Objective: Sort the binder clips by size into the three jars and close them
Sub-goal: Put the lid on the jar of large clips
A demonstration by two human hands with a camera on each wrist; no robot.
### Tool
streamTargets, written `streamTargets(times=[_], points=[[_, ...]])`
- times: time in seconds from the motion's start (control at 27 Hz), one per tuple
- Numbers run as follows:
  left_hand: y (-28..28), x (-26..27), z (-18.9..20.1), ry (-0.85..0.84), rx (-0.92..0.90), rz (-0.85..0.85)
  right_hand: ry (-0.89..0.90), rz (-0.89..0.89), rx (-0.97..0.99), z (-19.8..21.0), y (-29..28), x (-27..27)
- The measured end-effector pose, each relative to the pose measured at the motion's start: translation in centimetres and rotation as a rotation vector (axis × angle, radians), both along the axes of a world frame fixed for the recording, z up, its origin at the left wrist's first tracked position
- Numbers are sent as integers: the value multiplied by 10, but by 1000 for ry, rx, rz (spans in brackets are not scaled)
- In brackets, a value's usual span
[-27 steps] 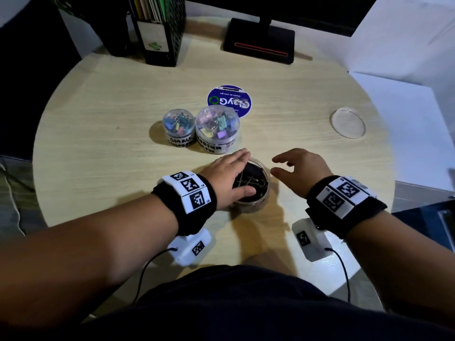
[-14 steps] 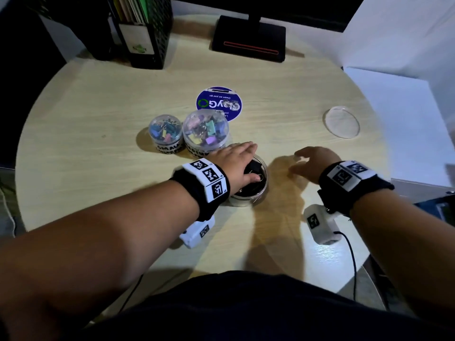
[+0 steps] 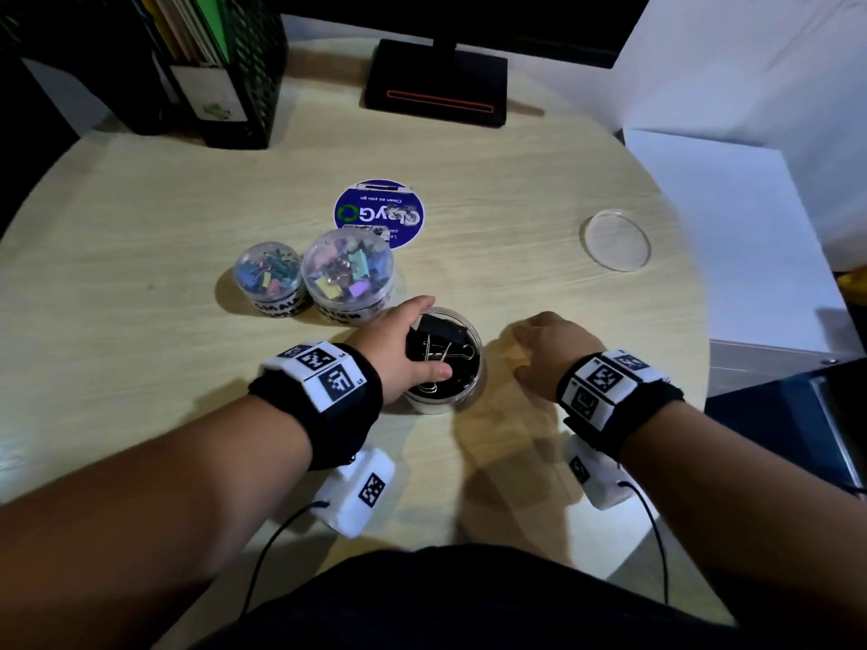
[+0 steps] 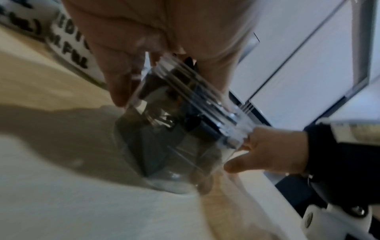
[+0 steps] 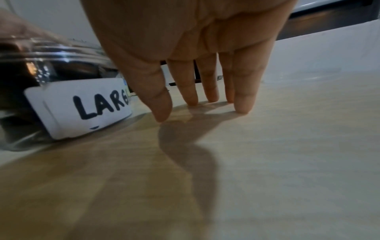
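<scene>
The large jar (image 3: 462,391) stands open near the table's front and holds black binder clips (image 3: 443,356); its label reads "LARG" (image 5: 88,105). My left hand (image 3: 424,340) grips its rim from the left, thumb on the near side and fingers on the far side, which also shows in the left wrist view (image 4: 168,84). To the right of the jar, my right hand (image 3: 530,354) is apart from it, its straight fingers (image 5: 240,104) pointing down at the tabletop. A clear lid (image 3: 617,240) lies flat at the far right. The small jar (image 3: 268,279) and the medium jar (image 3: 348,274), both lidded, hold coloured clips.
A round blue sticker (image 3: 379,214) lies behind the jars. A black monitor base (image 3: 436,86) and a black mesh file holder (image 3: 220,63) stand at the back. White boards (image 3: 727,204) border the round table (image 3: 140,204) on the right.
My right hand has drawn away from the large jar to the right and lowered its fingers to the table. The left hand keeps hold of the jar.
</scene>
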State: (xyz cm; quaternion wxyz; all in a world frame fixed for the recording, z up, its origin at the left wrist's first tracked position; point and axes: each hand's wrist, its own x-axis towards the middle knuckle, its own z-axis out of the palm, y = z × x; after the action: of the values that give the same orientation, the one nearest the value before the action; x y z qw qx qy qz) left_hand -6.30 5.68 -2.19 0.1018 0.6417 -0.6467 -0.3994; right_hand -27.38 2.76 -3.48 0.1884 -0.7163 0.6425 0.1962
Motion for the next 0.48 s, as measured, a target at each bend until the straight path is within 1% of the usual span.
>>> streamTargets(times=[0.11,0.26,0.37,0.48], points=[[-7,-15,0,-57,25,-28,-1,2,5,-1,0,1],[-18,-46,0,-91,11,-41,-139,-22,8,3,-9,-9],[-27,-62,1,-104,12,-41,-209,-95,-77,7,-23,-24],[-30,-65,1,-111,-15,-49,-140,-85,-187,10,-47,-47]])
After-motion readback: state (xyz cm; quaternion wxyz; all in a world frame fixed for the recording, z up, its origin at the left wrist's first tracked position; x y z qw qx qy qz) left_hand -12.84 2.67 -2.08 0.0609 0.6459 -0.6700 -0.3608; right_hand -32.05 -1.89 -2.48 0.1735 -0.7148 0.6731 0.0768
